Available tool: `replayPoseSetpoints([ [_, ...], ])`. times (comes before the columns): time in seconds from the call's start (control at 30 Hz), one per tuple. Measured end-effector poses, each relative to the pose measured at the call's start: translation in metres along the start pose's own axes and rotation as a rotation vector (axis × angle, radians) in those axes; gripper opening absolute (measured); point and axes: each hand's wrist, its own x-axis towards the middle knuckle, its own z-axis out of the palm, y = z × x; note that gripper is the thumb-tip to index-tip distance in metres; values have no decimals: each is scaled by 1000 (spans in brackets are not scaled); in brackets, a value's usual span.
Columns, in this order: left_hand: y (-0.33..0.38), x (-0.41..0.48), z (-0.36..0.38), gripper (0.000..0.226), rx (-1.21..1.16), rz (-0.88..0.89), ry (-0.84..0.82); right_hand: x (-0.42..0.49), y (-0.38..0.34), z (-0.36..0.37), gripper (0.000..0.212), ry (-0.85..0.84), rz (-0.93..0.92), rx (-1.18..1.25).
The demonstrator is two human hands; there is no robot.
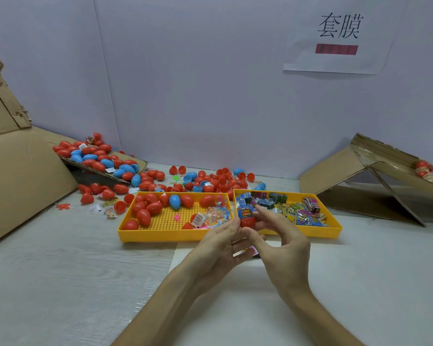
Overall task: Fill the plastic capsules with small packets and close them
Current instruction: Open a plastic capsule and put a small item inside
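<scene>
My left hand (219,242) and my right hand (280,242) meet in front of the two yellow trays and both pinch one red capsule (247,222). A blue printed sleeve (246,211) covers the capsule's top half. The left yellow tray (160,234) holds several red capsules, one blue capsule (174,201) and small clear packets (216,214). In the right yellow tray (333,231) lie colourful printed packets (298,211). A pink piece shows under my hands, mostly hidden.
Loose red and blue capsules (210,181) are scattered behind the trays and on a cardboard flap (100,158) at the left. A cardboard box (375,181) with wrapped capsules stands at the right. A white sheet (235,295) lies under my forearms. A wall with a paper sign stands behind.
</scene>
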Motion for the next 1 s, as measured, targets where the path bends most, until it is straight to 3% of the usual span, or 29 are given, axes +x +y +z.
replayPoseSetpoints([
  [0.2, -2, 0, -1, 50, -15, 5, -13, 2, 5, -2, 35, -33, -31, -87],
  [0.5, -3, 2, -2, 53, 17, 14, -49, 5, 5, -2, 37, -55, 37, 68],
  [1.0, -5, 3, 1, 61, 70, 1, -29, 3, 9, -2, 28, -30, 36, 73],
])
